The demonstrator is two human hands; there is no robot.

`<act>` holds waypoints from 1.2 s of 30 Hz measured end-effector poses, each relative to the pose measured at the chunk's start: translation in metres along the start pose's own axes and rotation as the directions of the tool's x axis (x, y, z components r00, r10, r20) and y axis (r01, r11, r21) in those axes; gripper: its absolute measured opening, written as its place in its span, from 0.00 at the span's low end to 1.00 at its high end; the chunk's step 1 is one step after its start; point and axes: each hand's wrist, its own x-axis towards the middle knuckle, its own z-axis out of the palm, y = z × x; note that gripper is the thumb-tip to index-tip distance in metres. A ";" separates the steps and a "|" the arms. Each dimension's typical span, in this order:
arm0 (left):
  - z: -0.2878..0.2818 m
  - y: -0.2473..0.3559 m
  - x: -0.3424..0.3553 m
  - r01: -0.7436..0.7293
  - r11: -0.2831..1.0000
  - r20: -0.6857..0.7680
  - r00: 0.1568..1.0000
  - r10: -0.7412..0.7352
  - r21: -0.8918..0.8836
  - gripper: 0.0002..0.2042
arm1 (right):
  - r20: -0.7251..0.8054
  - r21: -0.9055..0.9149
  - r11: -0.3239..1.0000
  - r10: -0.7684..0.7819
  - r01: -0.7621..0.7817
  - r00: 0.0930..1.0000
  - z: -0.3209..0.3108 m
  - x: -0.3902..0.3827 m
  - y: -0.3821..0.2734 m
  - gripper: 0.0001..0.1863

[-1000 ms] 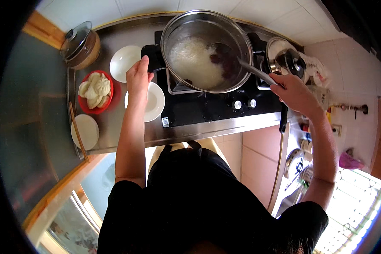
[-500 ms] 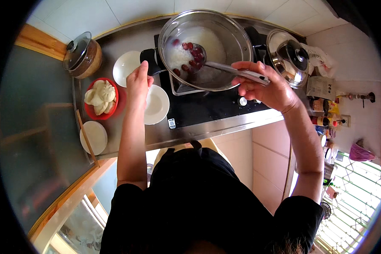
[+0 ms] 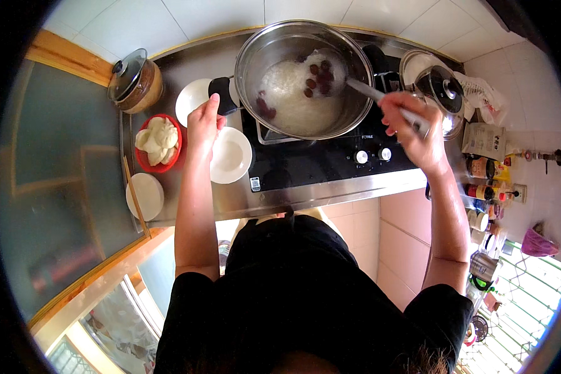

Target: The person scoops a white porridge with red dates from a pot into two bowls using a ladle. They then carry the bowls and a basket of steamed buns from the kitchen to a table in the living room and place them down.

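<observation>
A large steel pot [image 3: 273, 118] on the black gas hob [image 3: 305, 165] holds cloudy white liquid with rice-like grains and several dark red fruits. My left hand [image 3: 202, 121] is closed on the pot's black left handle [image 3: 224, 95]. My right hand [image 3: 417, 128] grips the metal ladle [image 3: 368, 90], whose bowl is in the liquid at the pot's right, among the fruits. A white dish [image 3: 230, 153] stands left of the hob; a white bowl [image 3: 192, 93] sits behind my left hand.
Further left are a red bowl of pale buns [image 3: 157, 143], a lidded brown pot [image 3: 134, 87], and chopsticks [image 3: 134, 196] beside a white plate [image 3: 144, 193]. Right of the hob stand lidded steel cookware [image 3: 439, 93] and several condiment bottles [image 3: 480, 190]. A glass panel [image 3: 56, 181] borders the left side.
The ladle swept left through the pot, showing the red fruits, and has since moved right. My right hand shifted with it, its grip changing. My left hand stays on the handle.
</observation>
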 end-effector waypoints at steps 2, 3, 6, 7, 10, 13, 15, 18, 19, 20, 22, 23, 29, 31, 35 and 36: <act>-0.001 0.001 0.000 0.015 1.000 0.012 1.000 -0.015 -0.009 0.20 | 0.159 -0.262 0.878 -0.369 0.399 0.916 -0.004 -0.008 -0.004 0.08; -0.002 0.000 0.001 0.010 1.000 0.022 1.000 -0.010 -0.019 0.19 | 0.231 -0.377 0.831 -0.344 0.410 0.910 -0.004 -0.013 -0.004 0.09; -0.003 -0.002 0.003 0.009 0.999 0.039 0.999 -0.007 -0.051 0.17 | 0.291 -0.448 0.726 -0.433 0.521 0.853 0.003 -0.014 0.005 0.11; -0.004 0.000 0.002 0.013 0.998 0.030 0.999 -0.011 -0.063 0.17 | 0.274 -0.428 0.726 -0.464 0.539 0.843 0.012 -0.011 0.015 0.11; -0.002 0.003 0.002 0.000 0.995 0.056 0.998 0.005 -0.097 0.15 | 0.136 -0.254 0.844 -0.452 0.472 0.882 0.038 -0.004 0.030 0.08; -0.003 0.006 0.000 0.002 0.995 0.066 0.998 0.004 -0.098 0.15 | 0.018 -0.005 0.956 -0.294 0.294 0.956 0.059 -0.005 0.035 0.07; -0.003 0.006 0.000 0.011 0.995 0.065 0.998 -0.005 -0.097 0.15 | 0.038 0.157 0.984 -0.094 0.087 0.995 0.063 -0.007 0.033 0.08; -0.005 0.005 0.003 0.024 0.994 0.075 0.997 -0.016 -0.105 0.14 | 0.154 0.393 0.881 0.220 -0.264 0.963 0.049 -0.013 0.018 0.09; -0.006 0.004 0.005 0.029 0.994 0.083 0.996 -0.021 -0.107 0.14 | 0.184 0.425 0.838 0.290 -0.342 0.939 0.042 -0.014 0.010 0.09; -0.006 0.003 0.006 0.035 0.993 0.093 0.995 -0.025 -0.109 0.14 | 0.204 0.387 0.862 0.265 -0.326 0.943 0.035 -0.017 0.004 0.09; -0.011 0.001 0.005 0.034 0.989 0.116 0.993 -0.017 -0.147 0.13 | 0.231 0.153 0.985 0.043 -0.079 0.972 0.020 -0.019 -0.012 0.08; -0.012 0.001 0.004 0.034 0.986 0.131 0.991 -0.012 -0.165 0.13 | 0.248 0.048 0.991 -0.129 0.121 0.960 0.016 -0.021 -0.019 0.08; -0.006 0.005 -0.009 -0.028 0.971 0.093 0.994 0.052 -0.236 0.11 | 0.055 -0.289 0.933 -0.207 0.214 0.977 0.029 -0.024 -0.030 0.01; -0.007 0.003 -0.009 -0.045 0.973 0.095 0.993 0.068 -0.226 0.13 | -0.080 -0.280 0.930 -0.268 0.237 0.960 0.045 -0.018 -0.013 0.01; -0.007 0.001 -0.007 -0.082 0.973 0.171 0.978 0.120 -0.214 0.18 | -0.195 0.097 0.995 -0.015 0.035 0.981 0.072 -0.015 0.023 0.06; -0.007 0.002 -0.010 -0.069 0.975 0.173 0.979 0.107 -0.212 0.17 | -0.215 0.215 0.976 0.034 0.014 0.976 0.080 -0.015 0.030 0.09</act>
